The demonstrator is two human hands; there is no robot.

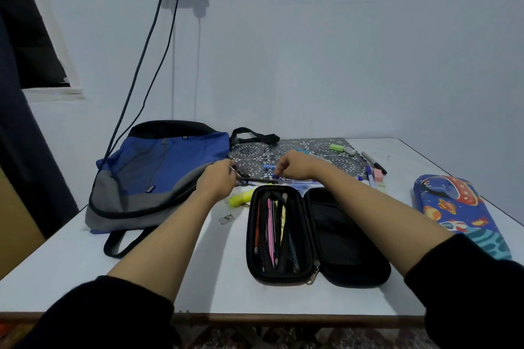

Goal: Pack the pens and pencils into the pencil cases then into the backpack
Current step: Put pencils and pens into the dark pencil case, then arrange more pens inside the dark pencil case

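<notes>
The table (198, 286) has free room along its near edge, in front of the open black pencil case (348, 235), and at the near left corner; the backpack (158, 173) lies flat at the far left side, and a space-patterned pencil case (459, 212) lies closed at the right edge. Both hands reach past the far end of the black case, at the near edge of a patterned mat (312, 147). The left hand (217, 180) has its fingers curled narrow on the end of a black pen (261, 179), which points toward the right hand; the right hand (295, 166) bends its fingers down at a blue pen (272, 176), but I cannot tell if it grips it. Several pens and pencils (272, 232) already lie in the left half of the case; a yellow highlighter (241, 198) rests just beside its far left corner, under the left hand.
</notes>
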